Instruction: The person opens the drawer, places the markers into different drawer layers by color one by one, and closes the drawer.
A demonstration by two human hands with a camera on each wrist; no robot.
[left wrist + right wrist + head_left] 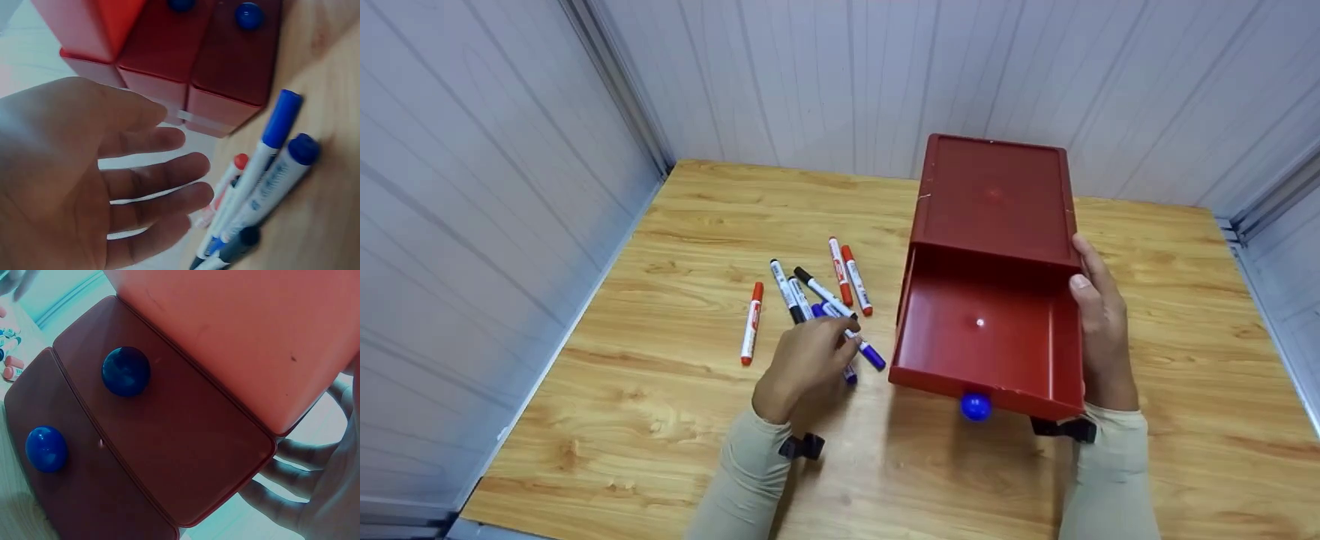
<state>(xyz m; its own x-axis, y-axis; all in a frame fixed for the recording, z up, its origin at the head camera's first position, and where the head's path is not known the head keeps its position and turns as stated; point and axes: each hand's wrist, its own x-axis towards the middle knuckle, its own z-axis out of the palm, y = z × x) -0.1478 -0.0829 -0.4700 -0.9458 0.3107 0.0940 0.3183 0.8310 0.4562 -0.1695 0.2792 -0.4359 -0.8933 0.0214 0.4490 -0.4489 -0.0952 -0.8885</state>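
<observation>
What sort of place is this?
Maybe a small work booth, though I can't be sure. Pale panelled walls stand on three sides of a wood-grain table, which holds a red drawer unit with blue knobs and loose markers.

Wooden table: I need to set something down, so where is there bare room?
Left: between the left wall and the lone red-capped marker. Right: between the right hand and the right wall. Front: between the two sleeves. It's crowded in the middle, where the other markers lie bunched by the left hand and the red drawer unit.
</observation>
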